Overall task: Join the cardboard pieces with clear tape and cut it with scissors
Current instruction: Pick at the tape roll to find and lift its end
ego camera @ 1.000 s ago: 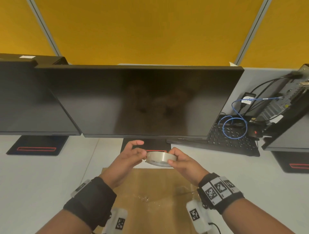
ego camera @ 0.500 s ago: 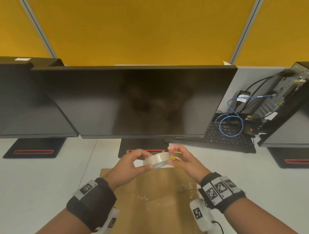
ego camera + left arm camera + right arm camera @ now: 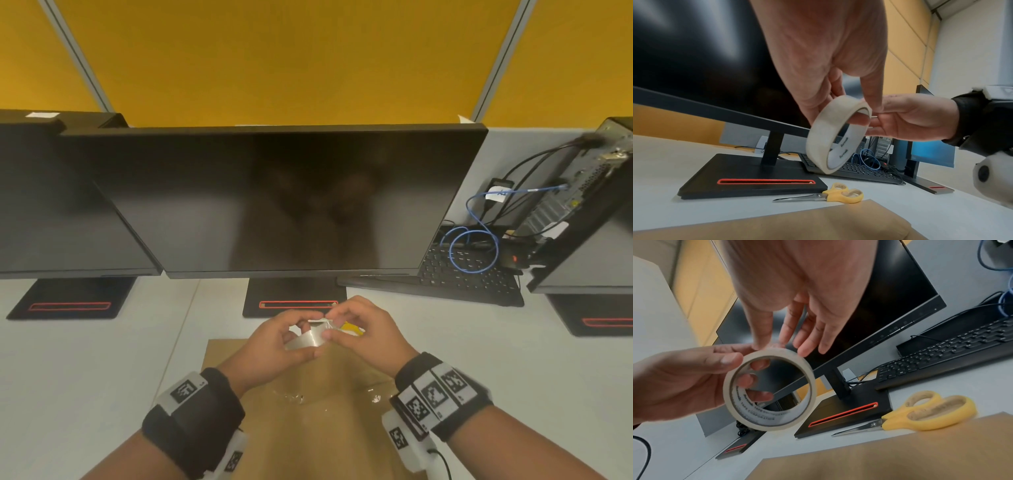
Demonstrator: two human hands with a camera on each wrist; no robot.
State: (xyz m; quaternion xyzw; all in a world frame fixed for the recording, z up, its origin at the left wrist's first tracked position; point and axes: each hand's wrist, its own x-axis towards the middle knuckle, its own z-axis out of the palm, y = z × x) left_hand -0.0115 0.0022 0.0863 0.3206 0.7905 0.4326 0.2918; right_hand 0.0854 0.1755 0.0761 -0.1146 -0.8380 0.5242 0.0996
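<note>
Roll (image 3: 306, 339) now tilted upright — fingers (image 3: 764, 339) atop.

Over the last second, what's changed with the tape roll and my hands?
The tape roll went from lying nearly flat between both hands to tipped up on edge. The left hand now grips it with fingers through the core, and the right hand has shifted to picking at the roll's top edge with its fingertips. The cardboard, scissors and monitor stayed put.
</note>
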